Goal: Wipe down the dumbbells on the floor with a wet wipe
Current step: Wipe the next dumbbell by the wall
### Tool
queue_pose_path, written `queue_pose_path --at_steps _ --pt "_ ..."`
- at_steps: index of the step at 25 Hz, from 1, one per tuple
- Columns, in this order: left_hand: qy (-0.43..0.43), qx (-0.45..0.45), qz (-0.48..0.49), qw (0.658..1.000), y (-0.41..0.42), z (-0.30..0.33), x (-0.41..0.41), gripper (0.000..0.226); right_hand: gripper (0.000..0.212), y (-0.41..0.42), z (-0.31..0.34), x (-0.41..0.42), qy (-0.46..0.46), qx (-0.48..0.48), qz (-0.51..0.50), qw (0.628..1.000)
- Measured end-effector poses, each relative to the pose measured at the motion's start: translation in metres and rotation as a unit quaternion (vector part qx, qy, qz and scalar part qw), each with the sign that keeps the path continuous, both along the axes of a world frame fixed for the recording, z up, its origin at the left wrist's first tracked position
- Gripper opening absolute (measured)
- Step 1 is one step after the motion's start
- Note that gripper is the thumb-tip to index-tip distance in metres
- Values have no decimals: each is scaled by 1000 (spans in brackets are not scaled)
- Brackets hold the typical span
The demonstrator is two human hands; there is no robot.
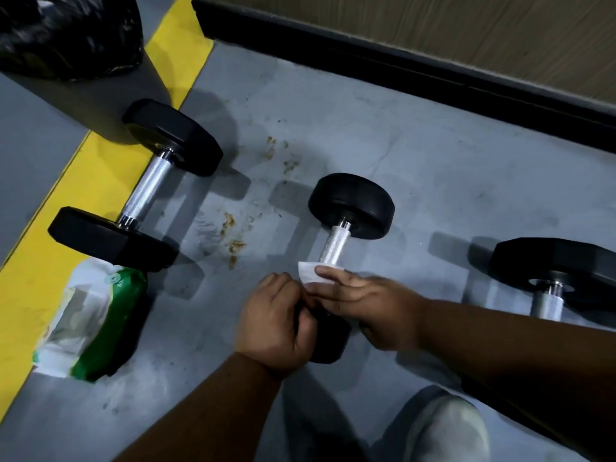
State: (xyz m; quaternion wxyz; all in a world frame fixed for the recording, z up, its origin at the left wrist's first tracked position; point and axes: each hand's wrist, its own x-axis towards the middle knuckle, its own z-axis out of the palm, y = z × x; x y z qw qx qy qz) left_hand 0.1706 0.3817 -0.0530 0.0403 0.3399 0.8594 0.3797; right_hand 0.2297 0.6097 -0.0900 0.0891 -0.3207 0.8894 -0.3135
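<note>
The right hand (373, 306) pressed a white wet wipe (311, 273) on the handle of the middle dumbbell (350, 208), its fingers laid over the wipe. The left hand (273, 323) had its fingers curled round the near end of that dumbbell, where the wipe's other edge was. I could not tell if it also pinched the wipe.

The floor (416, 155) was gray and smooth, with scuffs and little brown spots (233, 235). A wide yellow stripe (100, 175) ran across it on the left. A black baseboard (400, 68) ran along a tan wall at the top.

3 dumbbells lay on the floor. Each had round black ends and a shiny, bumpy metal handle. The left dumbbell (136, 191) lay on the yellow stripe. The right dumbbell (560, 275) was partly cut off by the edge.

A soft green and white pack of wipes (90, 323) lay just beside the left dumbbell. A shiny black bag (66, 31) sat in the top left corner. A light-colored shoe (446, 428) showed at the bottom.
</note>
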Motion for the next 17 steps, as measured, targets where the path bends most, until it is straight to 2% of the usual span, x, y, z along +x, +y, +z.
queue_pose_path --at_steps 1,4,5,9,10,13,14,15,17 --pt "-3 -1 2 1000 0 0 0 23 84 7 1 -7 4 14 -23 1000" --pt "-10 -8 6 1000 1 0 0 22 90 17 4 -20 -50 13 -195 980" --pt "-9 -9 5 1000 1 0 0 22 90 10 5 -15 -47 12 -200 979" --pt "0 -4 -1 1000 1 0 1 22 74 -4 1 4 0 -7 -9 1000" --pt "-1 -4 1 1000 1 0 0 22 77 5 2 -4 6 5 -21 1000" --pt "-11 3 11 1000 0 0 -1 22 90 22 3 -23 -32 11 -181 983" --pt "-10 6 9 1000 0 0 -1 22 91 18 3 -20 -34 9 -195 980" --pt "-7 8 5 1000 0 0 -1 23 89 10 1 -14 -26 9 -171 985" --pt "3 7 -4 1000 -1 -1 -1 25 80 -4 -1 2 -13 -7 -56 998"
